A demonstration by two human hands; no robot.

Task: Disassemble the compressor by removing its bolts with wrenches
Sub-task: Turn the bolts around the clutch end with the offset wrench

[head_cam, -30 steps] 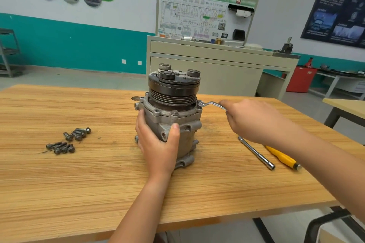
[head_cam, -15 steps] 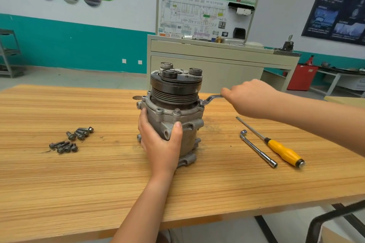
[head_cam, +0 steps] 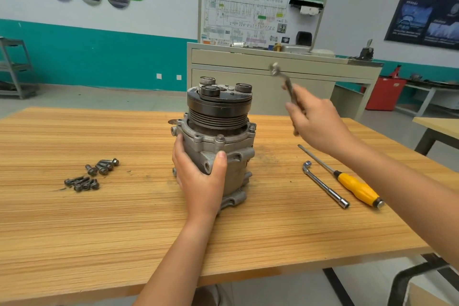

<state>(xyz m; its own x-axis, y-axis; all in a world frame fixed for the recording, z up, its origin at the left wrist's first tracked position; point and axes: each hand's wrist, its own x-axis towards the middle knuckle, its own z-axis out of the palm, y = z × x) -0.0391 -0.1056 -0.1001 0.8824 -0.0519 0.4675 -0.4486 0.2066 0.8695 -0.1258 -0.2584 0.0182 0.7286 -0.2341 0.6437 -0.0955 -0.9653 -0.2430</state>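
Note:
A grey metal compressor [head_cam: 231,141] with a black pulley on top stands upright in the middle of the wooden table [head_cam: 99,231]. My left hand [head_cam: 198,179] grips its near side, thumb on the front boss. My right hand [head_cam: 315,122] holds a silver wrench [head_cam: 283,82] in the air to the right of the pulley, its head pointing up and away from the compressor. Several removed bolts [head_cam: 89,175] lie in a loose heap on the table to the left.
An L-shaped socket wrench [head_cam: 325,185] and a yellow-handled screwdriver [head_cam: 352,185] lie on the table right of the compressor. A beige training bench [head_cam: 273,62] stands behind the table. Another table edge [head_cam: 437,126] shows at the far right.
The wrench was on a bolt at the compressor's right flange. My right hand swung it backward, then lifted it off and up into the air. My left hand stayed on the compressor.

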